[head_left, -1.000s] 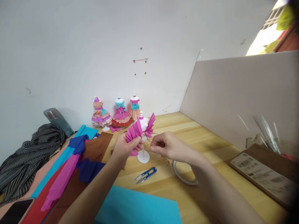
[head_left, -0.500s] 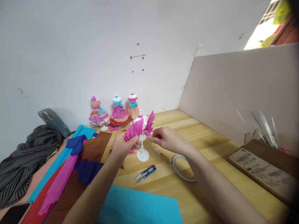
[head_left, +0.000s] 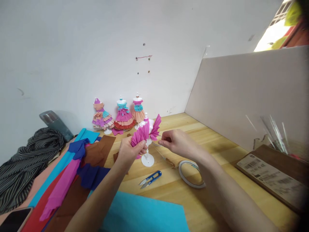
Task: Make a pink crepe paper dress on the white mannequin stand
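Pleated pink paper [head_left: 141,133] is pinched in my left hand [head_left: 132,149], against a small white mannequin [head_left: 147,159] on a round base. Another pink pleated piece [head_left: 155,126] fans out at the mannequin's right side. My right hand [head_left: 172,140] is closed just to the right, thumb and fingers pressed together; what they hold, if anything, is too small to tell. Blue-handled thread snips [head_left: 151,179] lie in front of the base. A roll of white tape [head_left: 180,174] lies beneath my right forearm.
Three dressed mannequins [head_left: 124,119] stand by the wall. Coloured paper strips [head_left: 60,187], a striped cloth [head_left: 31,154], a bottle [head_left: 55,124] and a phone [head_left: 15,220] are left. Turquoise paper [head_left: 145,212] lies in front, a cardboard package [head_left: 272,177] right.
My right hand has moved slightly right, away from the mannequin. My left hand and the pink paper have shifted a little to the right and up.
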The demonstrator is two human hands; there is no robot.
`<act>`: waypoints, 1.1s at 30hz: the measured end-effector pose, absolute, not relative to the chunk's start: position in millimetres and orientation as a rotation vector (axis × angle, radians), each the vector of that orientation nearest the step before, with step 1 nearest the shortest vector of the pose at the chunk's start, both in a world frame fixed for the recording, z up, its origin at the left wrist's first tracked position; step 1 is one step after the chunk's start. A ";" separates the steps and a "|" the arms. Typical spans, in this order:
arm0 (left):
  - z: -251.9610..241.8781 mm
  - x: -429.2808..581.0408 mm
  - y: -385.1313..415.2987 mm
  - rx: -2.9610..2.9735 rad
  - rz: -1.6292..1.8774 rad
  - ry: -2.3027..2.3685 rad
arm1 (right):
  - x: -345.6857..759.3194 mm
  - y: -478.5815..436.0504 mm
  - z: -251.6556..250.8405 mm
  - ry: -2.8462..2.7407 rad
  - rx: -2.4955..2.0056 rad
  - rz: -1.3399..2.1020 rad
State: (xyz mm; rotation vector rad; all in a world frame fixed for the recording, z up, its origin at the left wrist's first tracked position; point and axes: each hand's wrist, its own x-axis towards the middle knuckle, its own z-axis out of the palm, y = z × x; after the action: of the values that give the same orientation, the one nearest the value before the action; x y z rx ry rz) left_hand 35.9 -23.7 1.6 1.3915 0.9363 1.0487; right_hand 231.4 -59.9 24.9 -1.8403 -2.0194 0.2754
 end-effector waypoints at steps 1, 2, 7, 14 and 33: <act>1.6 34.4 -24.5 1.387 1.031 0.910 | 233.2 -62.5 26.7 -2.027 -1.795 0.324; 2.2 32.5 -25.6 1.379 1.010 0.878 | 235.0 -65.8 28.8 -2.041 -1.734 0.396; 17.1 18.5 -35.1 1.273 0.992 0.676 | 236.2 -84.0 39.8 -2.125 -1.398 0.908; 44.0 3.9 -46.2 1.269 0.995 0.548 | 215.7 -91.1 36.3 -2.087 -1.179 1.032; -21.4 14.7 -59.8 1.435 0.473 0.780 | 207.8 -89.9 27.2 -2.096 -1.276 0.706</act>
State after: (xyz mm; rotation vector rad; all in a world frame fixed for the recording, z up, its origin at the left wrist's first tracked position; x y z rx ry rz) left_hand 14.7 -59.8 -21.4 1.4349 0.7800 0.4732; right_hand 207.8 -89.9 27.2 -1.2763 -2.0955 0.7064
